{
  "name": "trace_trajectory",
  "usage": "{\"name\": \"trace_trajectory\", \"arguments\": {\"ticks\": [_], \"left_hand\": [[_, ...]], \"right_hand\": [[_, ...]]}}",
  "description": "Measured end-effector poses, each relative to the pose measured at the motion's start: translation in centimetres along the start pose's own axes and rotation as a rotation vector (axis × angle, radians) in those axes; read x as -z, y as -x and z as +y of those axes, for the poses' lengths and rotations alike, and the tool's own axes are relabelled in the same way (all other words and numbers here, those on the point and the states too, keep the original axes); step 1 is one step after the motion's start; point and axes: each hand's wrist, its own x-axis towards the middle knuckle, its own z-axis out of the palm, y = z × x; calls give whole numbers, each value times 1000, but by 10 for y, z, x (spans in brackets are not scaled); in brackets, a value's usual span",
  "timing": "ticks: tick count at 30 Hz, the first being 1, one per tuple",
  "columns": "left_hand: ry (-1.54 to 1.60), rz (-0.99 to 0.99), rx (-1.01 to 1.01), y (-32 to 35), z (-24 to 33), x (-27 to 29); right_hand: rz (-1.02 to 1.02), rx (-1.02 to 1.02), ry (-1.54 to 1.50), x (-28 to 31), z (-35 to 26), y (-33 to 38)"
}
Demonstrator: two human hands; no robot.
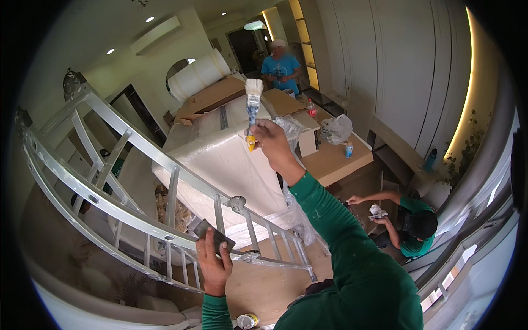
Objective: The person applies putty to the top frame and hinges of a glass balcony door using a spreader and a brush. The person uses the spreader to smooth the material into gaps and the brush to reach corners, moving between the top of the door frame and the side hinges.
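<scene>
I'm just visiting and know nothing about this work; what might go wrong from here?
Two possible risks: the raised brush in the right hand has whitish bristles; if they are wet, drips might land on the plastic-wrapped bulk. The left hand grips a dark flat block close to the metal ladder, so it could knock against the frame and perhaps slip loose.

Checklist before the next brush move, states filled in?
1. Right hand gripping the paintbrush, bristles up: ok.
2. Left hand holding the dark flat tool: ok.
3. Left hand free of the ladder: cannot tell, they overlap in view.
4. Bulky item beneath the brush wrapped in plastic: ok.
5. Crouching co-worker away from the brush: ok.
6. Fresh paint on bristles: cannot tell.
</scene>
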Motion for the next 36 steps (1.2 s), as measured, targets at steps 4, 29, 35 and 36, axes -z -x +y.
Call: {"name": "trace_trajectory", "arguments": {"ticks": [4, 29, 35, 36], "left_hand": [[-240, 135, -57, -39, -37, 26], [-773, 151, -315, -120, -132, 83], [-792, 156, -254, -119, -128, 81], [-776, 170, -273, -119, -127, 81]], "right_hand": [[-100, 50, -149, -16, 5, -70], [70, 130, 31, 340, 187, -159], [293, -39, 324, 267, 156, -184], [419, -270, -43, 259, 159, -166]]}}
